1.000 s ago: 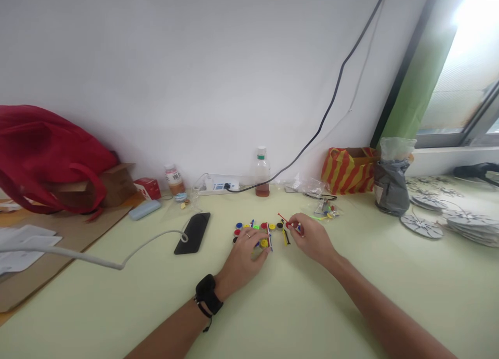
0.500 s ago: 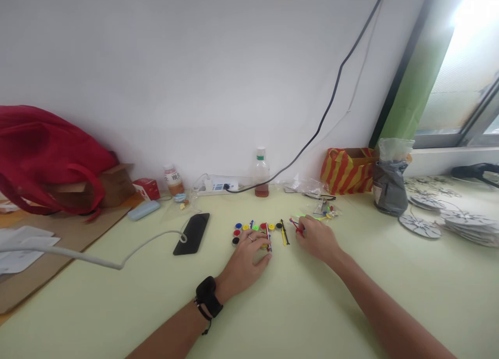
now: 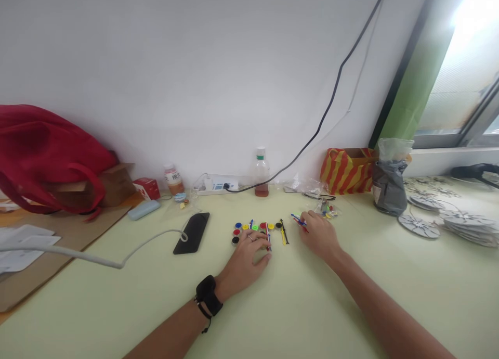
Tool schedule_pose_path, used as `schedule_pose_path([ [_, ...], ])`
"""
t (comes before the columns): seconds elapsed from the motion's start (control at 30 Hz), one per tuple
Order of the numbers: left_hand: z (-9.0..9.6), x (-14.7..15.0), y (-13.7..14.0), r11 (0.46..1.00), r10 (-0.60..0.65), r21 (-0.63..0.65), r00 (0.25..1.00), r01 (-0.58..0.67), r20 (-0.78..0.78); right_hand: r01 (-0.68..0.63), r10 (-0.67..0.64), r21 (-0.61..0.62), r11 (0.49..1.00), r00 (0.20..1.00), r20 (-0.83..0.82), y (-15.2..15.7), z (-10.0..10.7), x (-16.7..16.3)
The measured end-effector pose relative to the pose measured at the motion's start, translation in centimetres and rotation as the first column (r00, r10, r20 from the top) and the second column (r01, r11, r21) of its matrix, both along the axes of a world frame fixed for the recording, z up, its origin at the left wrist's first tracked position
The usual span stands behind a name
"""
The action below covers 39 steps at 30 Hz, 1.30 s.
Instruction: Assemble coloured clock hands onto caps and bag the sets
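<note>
My right hand (image 3: pixel 320 236) is closed with the fingertips pinching small plastic arrows (image 3: pixel 298 220), blue and red, which stick out to the left. My left hand (image 3: pixel 247 257) rests on the table, thumb apart from the bent fingers, covering part of a group of small pieces. A thin red, white and blue strip (image 3: pixel 267 230) lies at its fingertips. Around those fingers are small round discs, among them a yellow disc (image 3: pixel 272 226), a red disc (image 3: pixel 236 233) and a black disc (image 3: pixel 235 240). Between the hands lies a black and yellow arrow piece (image 3: pixel 284 231).
A black phone (image 3: pixel 192 234) with a white cable lies left of my left hand. Behind are a bottle (image 3: pixel 261 177), a power strip (image 3: pixel 218 186) and a small clear bag of coloured pieces (image 3: pixel 328 209). Grey discs (image 3: pixel 419 226) and a grey bag (image 3: pixel 390 187) sit at right.
My right hand has shifted slightly to the right, and its fingers have turned the pieces. Blue now shows beside the red, and the green strip is out of sight. My left hand stays put.
</note>
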<state>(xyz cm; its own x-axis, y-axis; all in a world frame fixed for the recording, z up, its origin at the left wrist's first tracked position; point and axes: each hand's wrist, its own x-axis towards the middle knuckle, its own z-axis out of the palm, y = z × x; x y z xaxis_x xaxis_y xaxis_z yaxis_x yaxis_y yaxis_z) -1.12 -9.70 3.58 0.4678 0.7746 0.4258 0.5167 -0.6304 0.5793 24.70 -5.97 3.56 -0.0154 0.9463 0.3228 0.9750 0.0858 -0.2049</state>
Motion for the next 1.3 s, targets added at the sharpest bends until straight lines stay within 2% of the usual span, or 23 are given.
schedule_pose_path([
  [0.1, 0.0, 0.0, 0.0, 1.0, 0.0, 0.005, 1.0, 0.0, -0.013, -0.128, 0.13, 0.03, 0.991, 0.989, -0.071, -0.3, -0.2, -0.6],
  [0.2, -0.1, 0.0, 0.0, 1.0, -0.007, 0.015, 1.0, 0.007, -0.005, -0.28, 0.279, 0.014, 0.96, 0.953, -0.115, -0.8, -0.5, -1.6],
  [0.3, -0.2, 0.0, 0.0, 1.0, -0.011, 0.019, 1.0, 0.011, -0.006, -0.329, 0.326, -0.029, 0.944, 0.942, -0.086, -1.1, -0.8, -2.3],
  [0.5, 0.0, 0.0, -0.2, 1.0, -0.007, 0.006, 0.999, 0.007, -0.046, -0.259, 0.257, -0.071, 0.963, 0.966, -0.039, -0.7, -0.9, -2.1],
  [0.67, 0.2, 0.1, -0.3, 1.0, -0.003, 0.015, 0.998, 0.004, -0.059, -0.254, 0.254, -0.078, 0.964, 0.967, -0.008, -0.6, -0.9, -1.9],
  [1.1, 0.0, 0.2, -0.2, 0.999, 0.002, 0.043, 0.999, 0.0, -0.054, -0.192, 0.19, -0.098, 0.976, 0.981, -0.034, -0.8, -0.9, -2.0],
  [1.3, 0.0, 0.3, -0.1, 0.998, 0.029, 0.062, 0.999, -0.026, -0.04, -0.185, 0.175, -0.075, 0.98, 0.977, -0.119, -0.6, -1.2, -1.7],
])
